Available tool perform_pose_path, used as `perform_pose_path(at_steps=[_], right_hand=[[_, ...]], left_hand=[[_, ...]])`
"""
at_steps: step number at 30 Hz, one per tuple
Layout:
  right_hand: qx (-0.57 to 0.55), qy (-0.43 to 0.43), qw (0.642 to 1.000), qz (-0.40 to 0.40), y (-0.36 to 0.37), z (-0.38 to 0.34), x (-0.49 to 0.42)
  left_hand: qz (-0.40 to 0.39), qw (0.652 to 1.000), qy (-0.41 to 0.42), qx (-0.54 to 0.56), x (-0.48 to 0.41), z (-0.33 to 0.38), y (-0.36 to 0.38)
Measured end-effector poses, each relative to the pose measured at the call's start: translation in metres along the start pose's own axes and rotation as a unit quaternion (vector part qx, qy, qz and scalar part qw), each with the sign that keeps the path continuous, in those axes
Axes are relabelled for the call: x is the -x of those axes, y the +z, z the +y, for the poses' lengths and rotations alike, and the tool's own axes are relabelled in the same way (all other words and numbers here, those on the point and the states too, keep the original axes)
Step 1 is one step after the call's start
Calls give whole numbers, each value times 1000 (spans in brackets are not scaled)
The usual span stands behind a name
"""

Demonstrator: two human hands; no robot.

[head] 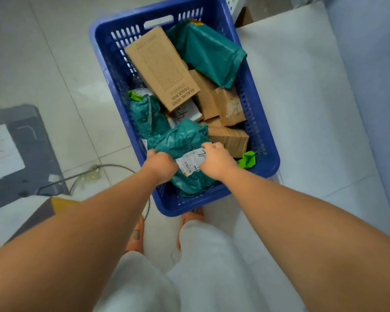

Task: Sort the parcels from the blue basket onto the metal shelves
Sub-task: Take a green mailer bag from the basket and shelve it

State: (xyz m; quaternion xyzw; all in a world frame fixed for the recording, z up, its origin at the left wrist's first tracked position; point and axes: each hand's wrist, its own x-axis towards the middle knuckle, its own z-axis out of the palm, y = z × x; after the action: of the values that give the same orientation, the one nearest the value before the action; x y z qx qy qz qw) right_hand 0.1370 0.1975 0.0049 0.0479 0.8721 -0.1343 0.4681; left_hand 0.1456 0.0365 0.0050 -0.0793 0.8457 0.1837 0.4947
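Observation:
The blue basket (104, 55) stands on the floor in front of me, filled with parcels. At its near end lies a teal plastic mailer bag (182, 143) with a white shipping label. My left hand (160, 164) grips its left edge and my right hand (214, 162) grips its right side over the label. Behind it lie a second teal bag (146, 113), a brown tissue box carton (162, 66), several smaller cardboard boxes (230, 106) and a large teal bag (207, 52) at the far end.
A white shelf surface (302, 97) runs along the right of the basket, with a metal upright (234, 3) at the top. A dark box (25, 149) with white paper sits on the left floor, with a grey cable (113, 167) beside it. My feet in orange sandals stand just before the basket.

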Motion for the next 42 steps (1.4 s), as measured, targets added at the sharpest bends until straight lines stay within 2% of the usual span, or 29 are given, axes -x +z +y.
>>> perform_pose_path(at_steps=[5,10,14,17,20,22,25,29,32,34,38,42], right_hand=[[46,-9,999,18,6,3,-14],[45,-43,998,24,8,2,-25],[8,-39,999,24,8,-5,-26],[27,-11,997,75,4,-11,-19],[38,-19,989,142,-12,-19,-13],[44,-49,990,124,-29,-25,-10],[111,-73,988,83,-51,-37,-5],[-8,-28,989,143,-82,-55,13],[0,-52,986,158,-103,-63,31],[-39,-67,978,193,-116,-69,47],[-278,-76,924,252,-146,-85,88],[-418,-24,866,276,-173,-90,136]], left_hand=[[27,998,13,-52,-12,-4,7],[12,1000,-4,-4,-19,2,11],[22,999,1,36,-20,0,16],[52,996,49,46,-7,0,15],[90,983,147,-58,8,-4,5],[118,971,184,-99,14,-6,-10],[165,953,219,-128,27,0,-39],[208,914,291,-194,48,15,-75],[251,891,311,-216,68,26,-100],[281,887,304,-206,84,35,-117],[322,884,281,-187,123,49,-145],[359,904,198,-122,162,47,-175]])
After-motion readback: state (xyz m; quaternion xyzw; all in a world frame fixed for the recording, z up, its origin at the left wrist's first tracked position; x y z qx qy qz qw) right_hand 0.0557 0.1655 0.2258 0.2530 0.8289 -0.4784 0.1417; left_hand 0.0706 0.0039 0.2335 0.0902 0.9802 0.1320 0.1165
